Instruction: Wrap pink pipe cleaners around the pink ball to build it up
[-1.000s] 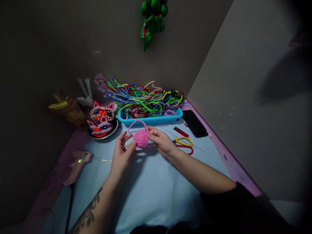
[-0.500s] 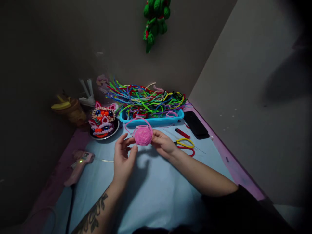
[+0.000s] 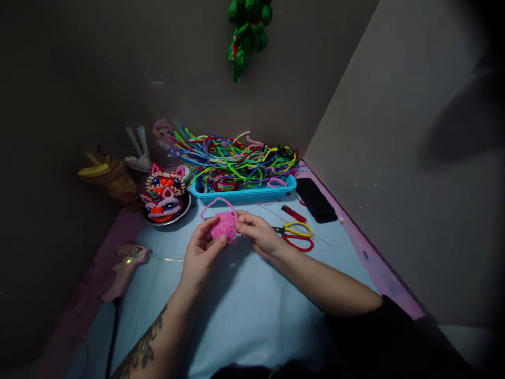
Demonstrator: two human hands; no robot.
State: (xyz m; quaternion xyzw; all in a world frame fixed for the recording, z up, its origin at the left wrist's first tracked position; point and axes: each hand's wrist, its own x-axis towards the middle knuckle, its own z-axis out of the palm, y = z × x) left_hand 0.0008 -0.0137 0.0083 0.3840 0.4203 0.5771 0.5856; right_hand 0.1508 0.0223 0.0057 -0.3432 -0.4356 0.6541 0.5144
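A pink ball of wound pipe cleaner (image 3: 223, 225) is held above the light blue table (image 3: 244, 305) between both hands. My left hand (image 3: 201, 255) pinches its left side with thumb and fingers. My right hand (image 3: 258, 234) grips its right side. A loose pink pipe cleaner end (image 3: 216, 202) loops up and over the ball toward the blue tray.
A blue tray (image 3: 244, 193) heaped with coloured pipe cleaners stands behind the hands. Left of it sits a pipe-cleaner cat figure (image 3: 163, 196) on a dark plate. Scissors (image 3: 295, 237), a red lighter (image 3: 292, 213) and a phone (image 3: 315, 200) lie right. A pink glue gun (image 3: 124, 268) lies left.
The left hand has closed in from open fingers beside the ball to a pinch on it. The ball has turned and dropped slightly, with its loose loop shifting left.
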